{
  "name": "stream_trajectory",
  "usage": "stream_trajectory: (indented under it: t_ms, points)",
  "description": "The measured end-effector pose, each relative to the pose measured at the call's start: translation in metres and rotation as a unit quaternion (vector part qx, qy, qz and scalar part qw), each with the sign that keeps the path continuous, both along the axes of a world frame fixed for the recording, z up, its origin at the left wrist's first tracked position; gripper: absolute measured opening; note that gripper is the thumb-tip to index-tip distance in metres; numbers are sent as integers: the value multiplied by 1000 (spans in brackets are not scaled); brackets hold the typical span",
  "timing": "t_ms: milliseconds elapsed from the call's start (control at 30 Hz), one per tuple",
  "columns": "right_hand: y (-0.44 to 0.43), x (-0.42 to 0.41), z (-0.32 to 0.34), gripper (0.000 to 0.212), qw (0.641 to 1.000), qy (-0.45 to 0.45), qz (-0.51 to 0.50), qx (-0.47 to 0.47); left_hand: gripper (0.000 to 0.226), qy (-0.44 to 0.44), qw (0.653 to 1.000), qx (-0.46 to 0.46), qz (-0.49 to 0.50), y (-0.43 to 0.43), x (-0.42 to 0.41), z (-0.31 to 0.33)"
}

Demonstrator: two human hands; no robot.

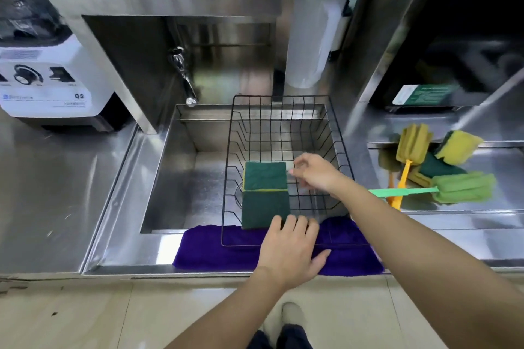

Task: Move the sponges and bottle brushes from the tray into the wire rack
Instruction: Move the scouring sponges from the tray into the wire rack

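A black wire rack [334, 133] sits over the sink, its front edge on a purple cloth. Two green scouring sponges lie inside at its left: a far sponge [265, 176] and a near sponge [265, 210]. My left hand [289, 249] rests flat on the rack's front rim, fingertips touching the near sponge. My right hand [314, 171] hovers inside the rack just right of the far sponge, fingers loosely curled, holding nothing. On the steel tray [496, 204] at right lie a yellow-green sponge [458, 147], a dark green sponge [436, 168], an orange-handled brush [412, 147] and a green-handled brush [462, 188].
The purple cloth [215, 252] drapes the sink's front edge. A faucet [184, 76] juts out behind the sink [181, 167]. A white blender base [48, 88] stands on the left counter. Steel shelves rise behind, with a white bottle [312, 37].
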State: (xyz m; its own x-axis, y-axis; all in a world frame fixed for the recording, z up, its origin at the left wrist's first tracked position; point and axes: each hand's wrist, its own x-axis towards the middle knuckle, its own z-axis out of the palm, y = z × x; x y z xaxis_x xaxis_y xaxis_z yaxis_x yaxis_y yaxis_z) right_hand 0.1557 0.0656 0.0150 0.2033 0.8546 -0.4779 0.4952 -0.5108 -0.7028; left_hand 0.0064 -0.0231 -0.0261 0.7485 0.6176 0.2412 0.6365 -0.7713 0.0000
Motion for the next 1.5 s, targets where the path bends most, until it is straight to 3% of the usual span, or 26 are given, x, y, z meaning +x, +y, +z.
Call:
stream_trajectory:
  t_ms: [100, 233, 400, 567, 733, 900, 1000, 1100, 1267, 1367, 1500]
  points:
    - [-9, 25, 14, 32, 999, -14, -21, 47, 53, 4, 1000, -11, -20, -6, 24, 2]
    - [-25, 69, 23, 14, 983, -29, -129, 128, 47, 18, 999, -5, -38, -12, 47, -1]
    - [-44, 122, 31, 22, 936, -162, -249, 191, 41, 5, 999, -5, -44, -17, 58, -5]
    - [-55, 168, 23, 36, 892, -325, -282, 139, 39, 1, 999, -6, -41, -17, 57, -4]
    - [-61, 195, 19, 67, 858, -391, -326, 69, 36, 0, 999, -2, -36, -17, 57, -1]
    - [-65, 221, 18, 60, 844, -443, -303, 4, 36, -1, 1000, -2, -30, -18, 58, -5]
    - [-64, 232, 19, 45, 845, -434, -314, -12, 35, -8, 1000, 0, -29, -18, 58, -7]
    - [-65, 237, 22, 43, 858, -399, -324, 10, 33, -14, 1000, 3, -23, -18, 60, -7]
    - [-55, 241, 49, 41, 850, -386, -320, 161, 34, -19, 1000, 14, -21, -18, 59, -7]
    - [-41, 227, 86, 43, 845, -313, -324, 287, 37, -19, 999, 23, -17, -18, 58, -7]
    - [-21, 194, 114, 49, 865, -168, -331, 337, 41, -15, 999, 41, -14, -16, 52, -2]
